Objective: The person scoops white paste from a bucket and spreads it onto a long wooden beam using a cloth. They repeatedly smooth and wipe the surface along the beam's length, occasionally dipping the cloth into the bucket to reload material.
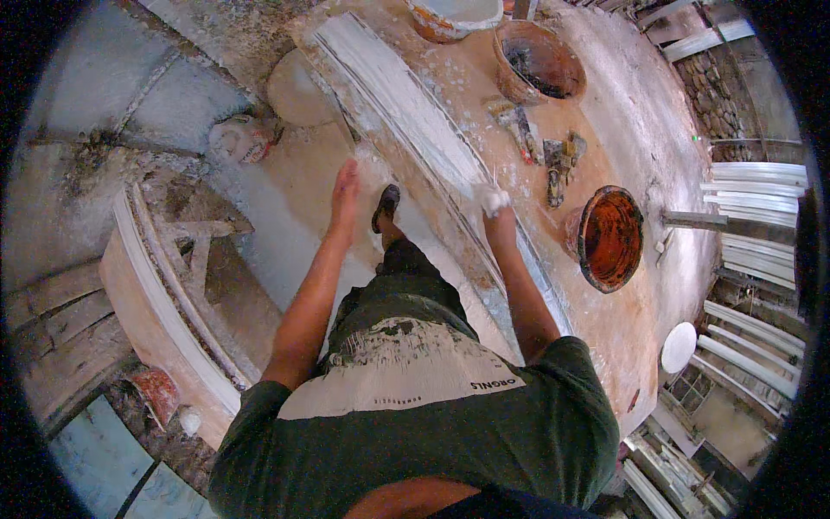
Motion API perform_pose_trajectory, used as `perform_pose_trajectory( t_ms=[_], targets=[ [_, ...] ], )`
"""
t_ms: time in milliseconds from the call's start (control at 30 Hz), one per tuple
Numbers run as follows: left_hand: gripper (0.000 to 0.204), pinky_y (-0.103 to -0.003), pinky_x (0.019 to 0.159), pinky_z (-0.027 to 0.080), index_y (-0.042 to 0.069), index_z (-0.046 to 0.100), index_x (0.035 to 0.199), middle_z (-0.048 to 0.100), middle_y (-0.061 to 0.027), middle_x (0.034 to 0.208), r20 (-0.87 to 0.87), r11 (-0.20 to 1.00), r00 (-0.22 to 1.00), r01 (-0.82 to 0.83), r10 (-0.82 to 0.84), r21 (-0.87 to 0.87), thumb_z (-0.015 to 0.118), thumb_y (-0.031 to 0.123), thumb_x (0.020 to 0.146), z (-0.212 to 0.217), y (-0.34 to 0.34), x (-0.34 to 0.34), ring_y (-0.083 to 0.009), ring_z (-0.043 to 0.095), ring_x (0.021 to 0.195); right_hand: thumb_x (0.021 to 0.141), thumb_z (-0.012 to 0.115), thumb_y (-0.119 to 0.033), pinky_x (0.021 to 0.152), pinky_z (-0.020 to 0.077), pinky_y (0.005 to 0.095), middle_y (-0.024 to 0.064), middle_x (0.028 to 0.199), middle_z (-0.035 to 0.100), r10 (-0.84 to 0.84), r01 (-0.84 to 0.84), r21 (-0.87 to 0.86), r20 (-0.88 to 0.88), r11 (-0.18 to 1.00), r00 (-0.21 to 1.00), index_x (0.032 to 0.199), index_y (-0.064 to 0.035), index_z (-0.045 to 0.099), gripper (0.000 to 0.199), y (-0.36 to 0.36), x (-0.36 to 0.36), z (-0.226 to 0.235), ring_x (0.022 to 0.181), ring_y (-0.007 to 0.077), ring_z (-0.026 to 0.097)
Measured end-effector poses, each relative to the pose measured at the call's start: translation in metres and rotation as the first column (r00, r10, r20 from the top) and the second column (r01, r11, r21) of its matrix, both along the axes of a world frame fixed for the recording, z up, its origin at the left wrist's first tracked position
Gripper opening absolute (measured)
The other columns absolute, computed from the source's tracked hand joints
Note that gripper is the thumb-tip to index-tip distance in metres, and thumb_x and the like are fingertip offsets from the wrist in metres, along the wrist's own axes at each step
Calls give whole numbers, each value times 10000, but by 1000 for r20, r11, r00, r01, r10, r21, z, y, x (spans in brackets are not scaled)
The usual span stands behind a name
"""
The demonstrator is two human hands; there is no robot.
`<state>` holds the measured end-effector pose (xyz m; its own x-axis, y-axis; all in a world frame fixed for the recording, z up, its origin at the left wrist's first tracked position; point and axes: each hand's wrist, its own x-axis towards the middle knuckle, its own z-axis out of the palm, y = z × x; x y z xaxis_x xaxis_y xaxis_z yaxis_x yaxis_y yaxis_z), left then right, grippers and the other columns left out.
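Observation:
A long white moulding form (pixel 424 121), streaked with white plaster-like paste, runs slantwise along the worktable. My right hand (pixel 496 221) is over its right edge, fingers curled in around a soft-looking white clump (pixel 494 201). Whether part of that white is a coating on the fingers is hard to make out. To the left of the form, my left hand (pixel 345 183) hangs in the air above the floor. Its fingers are stretched out and nothing is in them.
Right of the form stand an orange-brown bucket (pixel 611 239) and a dark-stained bucket (pixel 540 65), with dirty brushes or scrapers (pixel 562 164) between them. A pale tub (pixel 454 16) sits at the far edge. On the left are a curved bench (pixel 164 285) and a white sack (pixel 238 140).

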<state>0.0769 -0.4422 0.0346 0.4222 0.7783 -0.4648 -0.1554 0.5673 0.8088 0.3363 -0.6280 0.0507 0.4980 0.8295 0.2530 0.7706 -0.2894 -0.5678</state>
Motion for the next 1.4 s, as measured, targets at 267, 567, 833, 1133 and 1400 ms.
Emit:
perform_pose_trajectory(
  t_ms=[267, 567, 833, 1133, 1400],
  targets=[
    [511, -320, 1046, 211, 138, 370, 1319, 371, -35, 1372, -55, 985, 991, -113, 121, 133, 466, 403, 893, 2, 51, -25, -150, 294, 1287, 848, 553, -205, 639, 446, 404, 221, 775, 615, -517, 460, -236, -384, 856, 765, 950, 96, 574, 318, 70, 15, 14, 717, 269, 607],
    [504, -347, 1035, 264, 83, 369, 1311, 418, -83, 1333, -106, 988, 983, -144, 150, 62, 486, 351, 901, 3, 149, -19, -189, 345, 1267, 841, 536, -252, 818, 437, 415, 285, 984, 589, -72, 74, -25, -668, 997, 741, 1023, 61, 572, 364, 312, -14, -26, 962, 403, 560],
    [488, -365, 1021, 283, 82, 389, 1292, 442, -92, 1308, -191, 965, 946, -260, 260, 26, 485, 360, 903, 10, 186, -57, -203, 374, 1247, 834, 542, -215, 709, 451, 461, 293, 847, 587, -69, 78, 4, -420, 997, 905, 860, 93, 580, 311, 506, -45, -33, 792, 418, 580],
    [508, -352, 1013, 291, 78, 418, 1266, 477, -75, 1271, -112, 972, 967, -235, 231, -25, 498, 405, 885, -11, 257, -68, -197, 398, 1224, 814, 533, -186, 735, 458, 478, 288, 947, 580, 400, -382, -172, 86, 908, 912, 981, 83, 562, 318, 564, -37, -57, 880, 436, 563],
    [490, -315, 1019, 260, 78, 431, 1258, 478, -56, 1267, 22, 993, 994, -108, 107, 38, 498, 384, 882, -9, 366, -15, -169, 401, 1214, 756, 550, -178, 788, 413, 501, 307, 893, 561, 338, -319, -401, -26, 859, 941, 859, 85, 558, 283, 571, -14, 11, 915, 439, 528]
  ],
)
